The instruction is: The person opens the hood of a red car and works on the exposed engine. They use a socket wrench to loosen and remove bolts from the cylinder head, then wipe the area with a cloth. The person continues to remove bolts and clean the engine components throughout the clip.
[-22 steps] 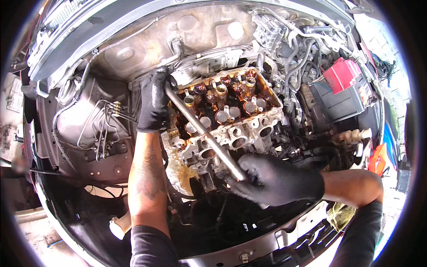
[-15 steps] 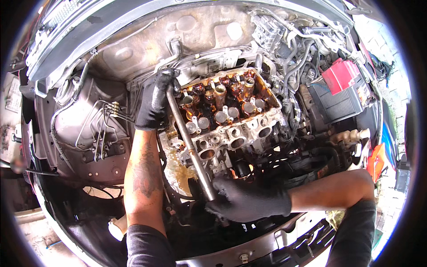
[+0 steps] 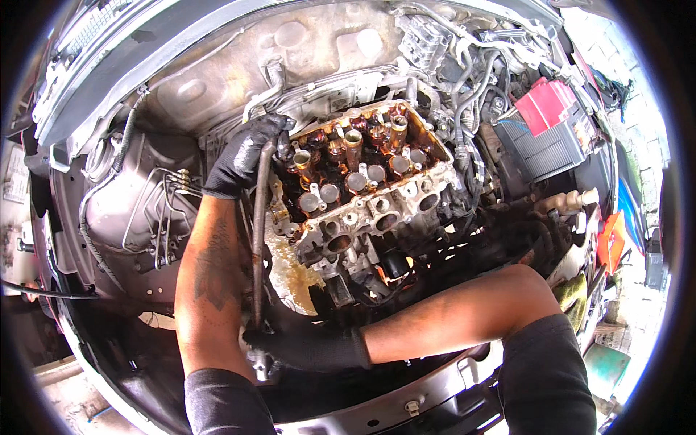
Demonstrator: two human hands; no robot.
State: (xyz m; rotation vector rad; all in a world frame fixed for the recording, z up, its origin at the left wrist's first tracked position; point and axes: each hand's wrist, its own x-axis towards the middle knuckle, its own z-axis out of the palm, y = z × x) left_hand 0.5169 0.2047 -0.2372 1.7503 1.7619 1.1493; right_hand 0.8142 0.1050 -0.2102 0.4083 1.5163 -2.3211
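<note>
A long steel breaker bar [image 3: 259, 239] stands nearly upright in the picture along the left side of an open engine. My gloved left hand [image 3: 248, 156] is closed around its upper end, beside the near-left corner of the cylinder head [image 3: 346, 217]; what the bar's head fits onto is hidden. Lower down, my gloved right hand [image 3: 308, 346] wraps the bar's handle close to my left forearm, and a bit of shiny metal shows below the fist. Oily brown springs, round valve lifters and upright tubes fill the cylinder head.
At the right sits a battery [image 3: 540, 148] with a red cover [image 3: 545, 106]. Hoses [image 3: 471, 90] run behind it. Thin metal lines [image 3: 163, 210] lie on the left inner panel. The front body crossbar [image 3: 435, 395] spans the near edge, and an orange object [image 3: 611, 243] is at far right.
The bar's lower end has swung left toward my left forearm, with my right hand still around it. My left hand stays at the upper end. The view has shifted slightly.
</note>
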